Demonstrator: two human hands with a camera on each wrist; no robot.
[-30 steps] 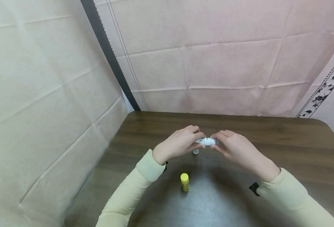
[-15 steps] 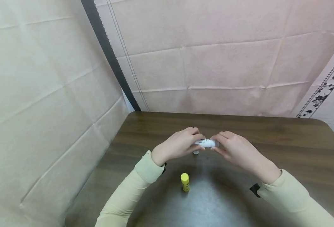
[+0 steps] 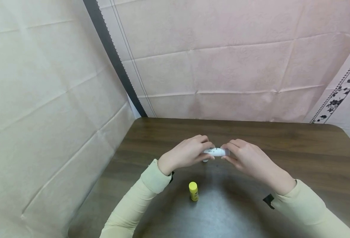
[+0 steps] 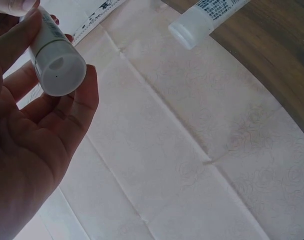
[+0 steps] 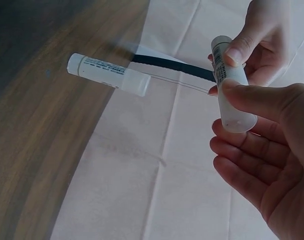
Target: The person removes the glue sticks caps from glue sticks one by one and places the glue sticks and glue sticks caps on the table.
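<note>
Both hands hold one white glue stick (image 3: pixel 216 152) sideways above the table, one at each end. My left hand (image 3: pixel 187 152) pinches its left end between thumb and fingers; the left wrist view looks into the hollow round end there. At the other end, my right hand (image 3: pixel 247 159) grips the translucent cap end, thumb laid along the barrel in the right wrist view. A second white glue stick (image 5: pixel 104 72) stands upright on the table behind, mostly hidden in the head view by the held one. Nearer to me a yellow glue stick (image 3: pixel 194 191) stands upright.
The brown wooden table (image 3: pixel 282 145) has rounded far corners. A pale cloth (image 3: pixel 237 66) hangs behind it, and another pale cloth (image 3: pixel 58 109) runs along the left side.
Both hands have come slightly down and toward me in the head view, carrying the white glue stick. It covers more of the standing one behind. The yellow glue stick has stayed put.
</note>
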